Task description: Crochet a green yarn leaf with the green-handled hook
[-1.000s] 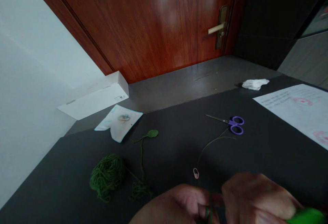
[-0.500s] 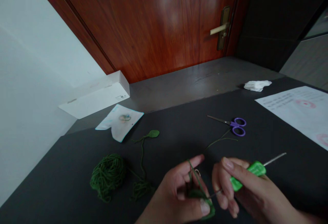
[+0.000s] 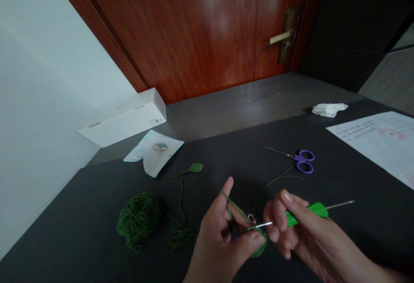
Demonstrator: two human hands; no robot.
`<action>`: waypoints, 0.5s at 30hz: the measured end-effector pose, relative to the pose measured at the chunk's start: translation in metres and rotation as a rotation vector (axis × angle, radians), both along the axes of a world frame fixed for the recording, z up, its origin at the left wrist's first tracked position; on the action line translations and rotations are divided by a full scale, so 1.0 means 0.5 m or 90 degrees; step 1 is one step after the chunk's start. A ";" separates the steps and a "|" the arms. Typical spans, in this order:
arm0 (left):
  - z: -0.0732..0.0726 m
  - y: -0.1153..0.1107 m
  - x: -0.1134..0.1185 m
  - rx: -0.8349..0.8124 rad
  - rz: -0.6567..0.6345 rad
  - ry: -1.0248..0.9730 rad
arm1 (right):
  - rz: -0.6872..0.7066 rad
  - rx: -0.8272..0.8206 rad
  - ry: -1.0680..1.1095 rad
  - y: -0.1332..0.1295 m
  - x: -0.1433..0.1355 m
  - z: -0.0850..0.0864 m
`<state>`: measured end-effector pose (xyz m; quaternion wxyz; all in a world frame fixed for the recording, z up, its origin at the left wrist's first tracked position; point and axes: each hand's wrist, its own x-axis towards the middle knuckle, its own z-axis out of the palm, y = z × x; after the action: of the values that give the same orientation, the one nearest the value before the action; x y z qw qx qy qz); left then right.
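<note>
My left hand (image 3: pixel 223 235) pinches a small green crochet piece (image 3: pixel 259 247) between thumb and fingers, partly hidden by the thumb. Green yarn runs over its raised index finger down to the piece. A small pale ring, perhaps a stitch marker (image 3: pixel 251 218), shows at the top of the piece. My right hand (image 3: pixel 300 231) is closed around the green handle of a double-ended crochet hook (image 3: pixel 318 209). One metal tip reaches left to the crochet piece; the other end points right. To the left lie a ball of green yarn (image 3: pixel 139 220) and a finished-looking green leaf (image 3: pixel 196 168) with yarn tails.
Purple-handled scissors (image 3: pixel 304 161) lie beyond my right hand, beside a loose yarn strand. A printed sheet (image 3: pixel 378 140) and crumpled tissue (image 3: pixel 329 109) are at the right. A white packet (image 3: pixel 155 155) and white box (image 3: pixel 126 123) stand back left, near the wall.
My left index finger has lifted and points more upward. The hook and crochet piece have moved slightly up and left, and the hook's working tip shows more clearly. The view has shifted a little.
</note>
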<state>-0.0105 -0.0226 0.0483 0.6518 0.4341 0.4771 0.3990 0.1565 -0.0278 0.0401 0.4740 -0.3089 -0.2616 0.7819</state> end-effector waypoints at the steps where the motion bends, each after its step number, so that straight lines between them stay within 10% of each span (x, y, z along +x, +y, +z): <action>1: 0.001 -0.002 0.002 0.001 0.025 0.012 | -0.005 0.050 -0.033 0.000 0.002 -0.002; 8: 0.000 -0.009 0.019 0.043 0.118 0.120 | -0.065 0.679 -0.565 -0.022 0.018 -0.005; 12: -0.014 -0.003 0.017 -0.008 0.040 0.088 | -0.166 0.942 -0.890 -0.027 0.008 0.006; 15: -0.024 0.004 0.004 -0.115 -0.061 -0.064 | -0.141 1.064 -0.891 -0.017 0.025 0.008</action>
<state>-0.0084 -0.0204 0.0365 0.7295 0.3751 0.4570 0.3439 0.1691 -0.0363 0.0441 0.3478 -0.2874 -0.8916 -0.0380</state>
